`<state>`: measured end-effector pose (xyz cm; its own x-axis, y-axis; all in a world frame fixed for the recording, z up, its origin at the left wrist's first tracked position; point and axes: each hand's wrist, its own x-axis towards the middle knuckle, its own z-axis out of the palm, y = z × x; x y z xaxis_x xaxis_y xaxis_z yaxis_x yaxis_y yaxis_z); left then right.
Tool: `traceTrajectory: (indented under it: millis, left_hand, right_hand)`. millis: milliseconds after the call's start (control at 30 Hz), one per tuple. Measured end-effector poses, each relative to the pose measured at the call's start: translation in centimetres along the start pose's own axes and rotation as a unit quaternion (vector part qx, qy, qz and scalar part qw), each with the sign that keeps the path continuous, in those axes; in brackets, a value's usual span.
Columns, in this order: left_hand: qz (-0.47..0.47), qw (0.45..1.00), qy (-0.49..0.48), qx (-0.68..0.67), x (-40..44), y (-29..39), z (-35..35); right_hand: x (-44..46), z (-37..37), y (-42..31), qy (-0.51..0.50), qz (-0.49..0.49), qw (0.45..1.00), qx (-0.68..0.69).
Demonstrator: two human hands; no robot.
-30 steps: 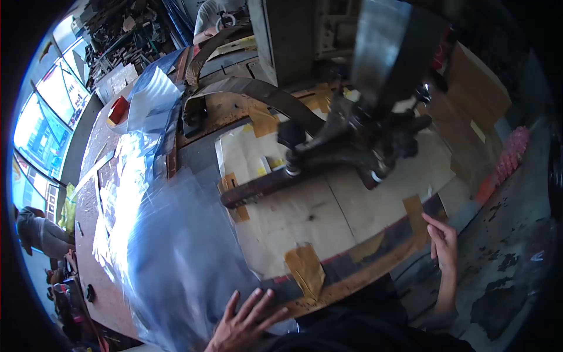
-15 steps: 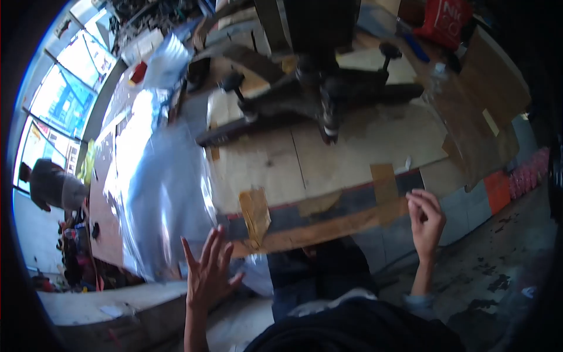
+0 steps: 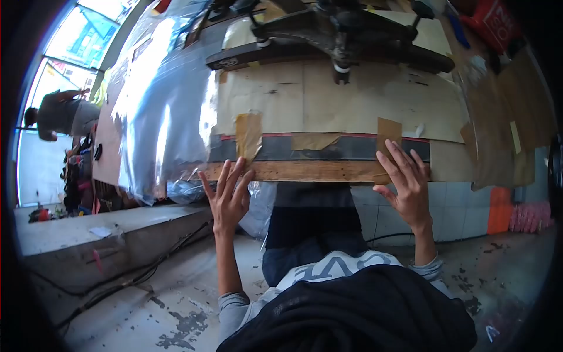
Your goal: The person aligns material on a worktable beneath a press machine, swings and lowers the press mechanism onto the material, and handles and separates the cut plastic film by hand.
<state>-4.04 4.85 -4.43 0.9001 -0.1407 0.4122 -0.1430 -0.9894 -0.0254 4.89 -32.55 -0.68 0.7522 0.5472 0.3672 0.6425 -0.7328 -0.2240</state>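
Tape patches are already stuck across the near edge of the counter. Left hand and right hand are at that edge, each by a patch, fingers spread, gripping nothing; no piece is yet picked up. Beyond, a pale sheet lies under a dark metal frame.

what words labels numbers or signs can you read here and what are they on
"SO", probably, in white on the red item at top right; the letters above it are unclear.
Large grey letters on the light shirt, partly covered: not surely readable.
Small marks on the dark garment and the left end of the dark bar: too small to read.
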Motion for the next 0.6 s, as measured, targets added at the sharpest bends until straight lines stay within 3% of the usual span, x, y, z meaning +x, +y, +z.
traceTrajectory:
  millis: [167,367,500,600]
  left_hand:
    - [-0.052,0.998,0.010,-0.046,0.2,1.5,-0.7]
    - [-0.028,0.987,0.052,-0.152,1.9,1.9,-0.9]
    - [0.064,0.994,0.007,-0.086,2.8,1.9,0.7]
    - [0.109,0.992,0.069,0.007,2.2,1.3,2.6]
  right_hand:
    - [-0.6,0.9,0.1,-0.024,-0.008,0.997,-0.072]
    - [-1.3,1.6,-1.0,-0.015,0.032,0.995,-0.091]
    - [-1.9,2.7,-2.8,0.017,0.108,0.990,-0.093]
    - [-2.3,3.8,-3.4,0.063,0.129,0.983,-0.116]
